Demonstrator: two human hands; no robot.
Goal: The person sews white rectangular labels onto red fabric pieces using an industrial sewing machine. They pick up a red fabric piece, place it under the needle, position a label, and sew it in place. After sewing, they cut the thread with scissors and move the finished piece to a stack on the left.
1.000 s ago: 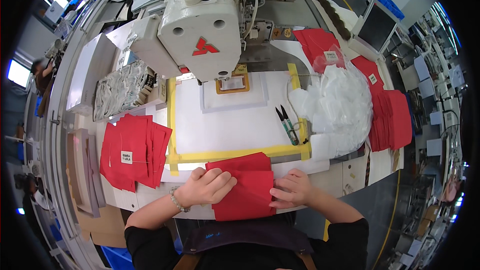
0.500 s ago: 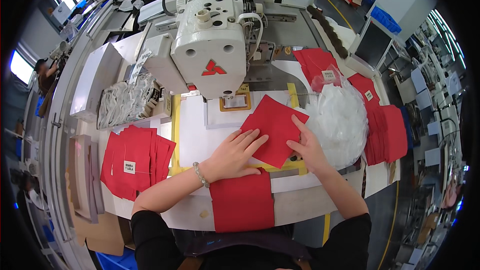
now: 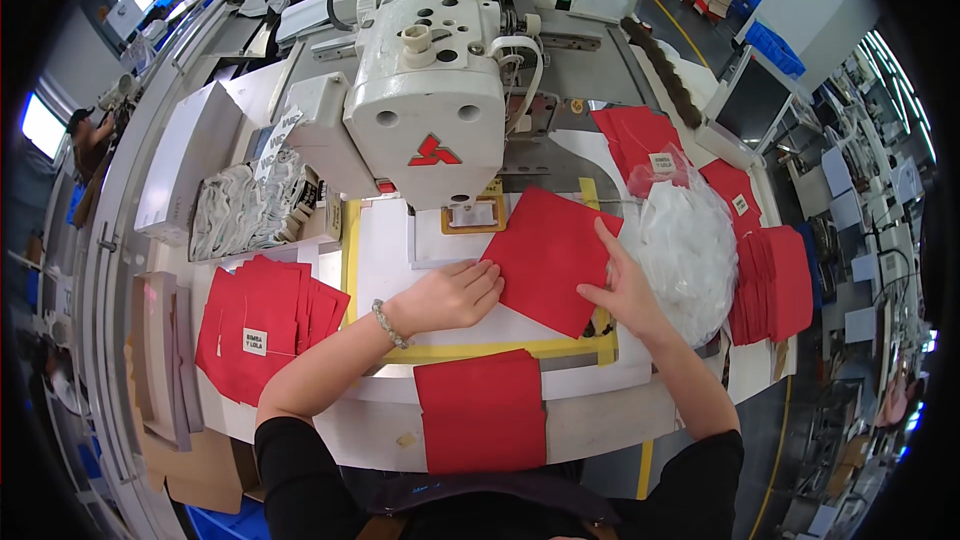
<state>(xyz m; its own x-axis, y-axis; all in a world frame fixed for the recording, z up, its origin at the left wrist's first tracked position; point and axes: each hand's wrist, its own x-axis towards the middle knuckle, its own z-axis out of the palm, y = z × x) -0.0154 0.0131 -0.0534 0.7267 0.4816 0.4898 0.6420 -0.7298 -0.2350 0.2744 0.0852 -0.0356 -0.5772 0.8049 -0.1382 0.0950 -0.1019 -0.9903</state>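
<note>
**Red piece (image 3: 552, 262) between left grip (image 3: 458, 296) and right grip (image 3: 630, 285)**

Left grip: fingers close together, at the piece's left edge; whether pinching, cannot tell. Right grip: wide, thumb and forefinger spread at the piece's right edge. Piece lies askew between both, over the white sheet (image 3: 395, 280). Gold-coloured frame (image 3: 497, 223): just beyond left grip. Red stack (image 3: 480, 410): on table (image 3: 370, 432), nearer the body than both grips.

Left hand (image 3: 455, 297), fingers together; right hand (image 3: 628, 290), thumb apart.
</note>
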